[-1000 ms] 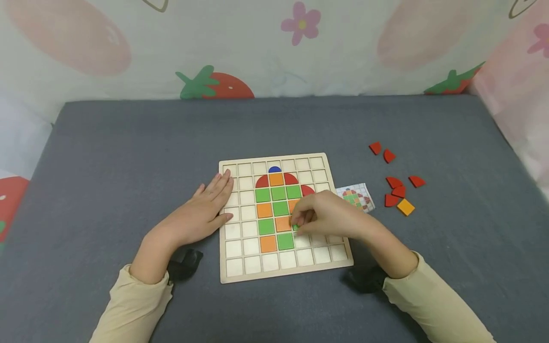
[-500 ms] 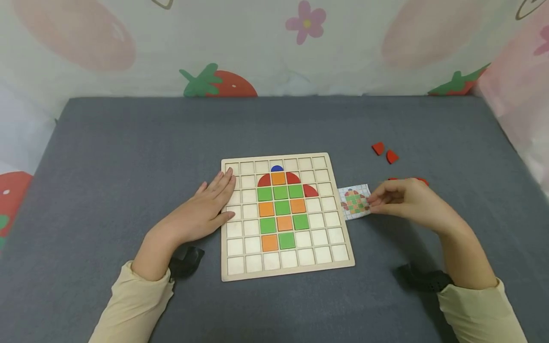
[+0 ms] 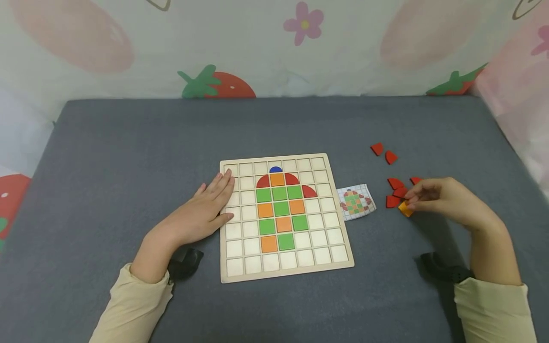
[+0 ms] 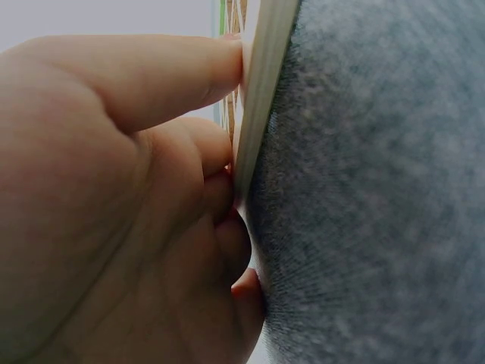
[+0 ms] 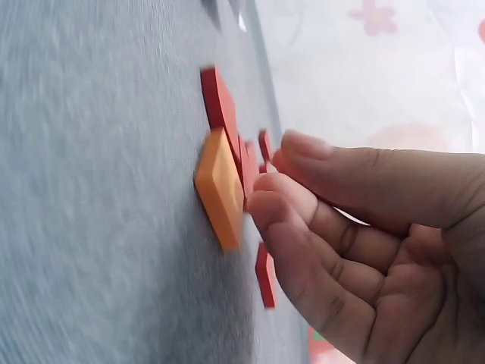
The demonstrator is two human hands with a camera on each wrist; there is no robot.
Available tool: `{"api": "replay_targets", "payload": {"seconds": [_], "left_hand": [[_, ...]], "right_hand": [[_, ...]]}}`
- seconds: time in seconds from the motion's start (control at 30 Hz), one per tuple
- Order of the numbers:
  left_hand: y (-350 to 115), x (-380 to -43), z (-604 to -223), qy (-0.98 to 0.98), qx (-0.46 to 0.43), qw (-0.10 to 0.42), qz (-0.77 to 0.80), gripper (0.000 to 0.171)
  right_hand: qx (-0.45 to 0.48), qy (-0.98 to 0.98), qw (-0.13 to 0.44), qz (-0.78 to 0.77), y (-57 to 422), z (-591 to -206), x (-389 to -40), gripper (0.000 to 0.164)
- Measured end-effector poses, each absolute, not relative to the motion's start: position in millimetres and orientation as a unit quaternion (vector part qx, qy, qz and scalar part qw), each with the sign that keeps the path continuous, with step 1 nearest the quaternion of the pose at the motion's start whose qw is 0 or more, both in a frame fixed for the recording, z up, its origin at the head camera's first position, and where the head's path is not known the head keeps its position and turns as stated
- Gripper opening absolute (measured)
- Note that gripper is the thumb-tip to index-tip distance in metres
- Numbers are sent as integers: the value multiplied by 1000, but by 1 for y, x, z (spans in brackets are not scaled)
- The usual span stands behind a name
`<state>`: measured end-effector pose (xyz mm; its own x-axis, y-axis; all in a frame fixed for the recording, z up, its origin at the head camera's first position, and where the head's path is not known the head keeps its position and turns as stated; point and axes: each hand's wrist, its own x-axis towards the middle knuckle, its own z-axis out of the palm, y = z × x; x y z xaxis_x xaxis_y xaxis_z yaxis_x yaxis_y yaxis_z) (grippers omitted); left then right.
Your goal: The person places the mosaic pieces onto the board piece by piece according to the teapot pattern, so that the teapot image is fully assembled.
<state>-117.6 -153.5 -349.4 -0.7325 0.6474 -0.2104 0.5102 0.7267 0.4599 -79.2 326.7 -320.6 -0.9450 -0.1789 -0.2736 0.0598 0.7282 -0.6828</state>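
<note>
My left hand (image 3: 201, 208) rests on the left edge of a light wooden grid board (image 3: 287, 272), fingers straight and spread over the frame. In the left wrist view its thumb (image 4: 182, 76) lies against the board's rim (image 4: 265, 83). Green, orange, red and blue tiles fill part of the grid, such as a green square (image 3: 280, 208) in the middle. My right hand (image 3: 456, 202) is at the loose tiles on the right, fingertips right at an orange square tile (image 3: 404, 209). In the right wrist view this orange tile (image 5: 218, 189) lies before the bent, slightly parted fingers.
Several red quarter-round tiles (image 3: 392, 202) lie around the orange one, with two more, one a red tile (image 3: 377, 149), farther back. A printed pattern card (image 3: 358, 202) pokes out from the board's right side. A patterned curtain (image 3: 343, 52) stands behind the grey table (image 3: 141, 133).
My right hand has left a green square in the grid and moved right, past the card, to the orange tile. My left hand keeps its place on the board.
</note>
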Motion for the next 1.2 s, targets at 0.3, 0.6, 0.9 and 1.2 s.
{"api": "replay_targets", "payload": {"seconds": [0.3,0.6,0.9,1.2], "left_hand": [[-156,-117,-352,911,317,181,193,69],[-156,-117,-352,910,321,177,193,69],[-155,-118,-352,911,319,177,190,69],[-155,-117,-352,911,321,176,190,69]], "right_hand": [[-18,934,183,-306,334,-323,-82,23],[-26,947,179,-267,315,-322,-83,32],[-43,953,177,-244,302,-321,-84,29],[-59,950,171,-254,299,-322,-85,28]]}}
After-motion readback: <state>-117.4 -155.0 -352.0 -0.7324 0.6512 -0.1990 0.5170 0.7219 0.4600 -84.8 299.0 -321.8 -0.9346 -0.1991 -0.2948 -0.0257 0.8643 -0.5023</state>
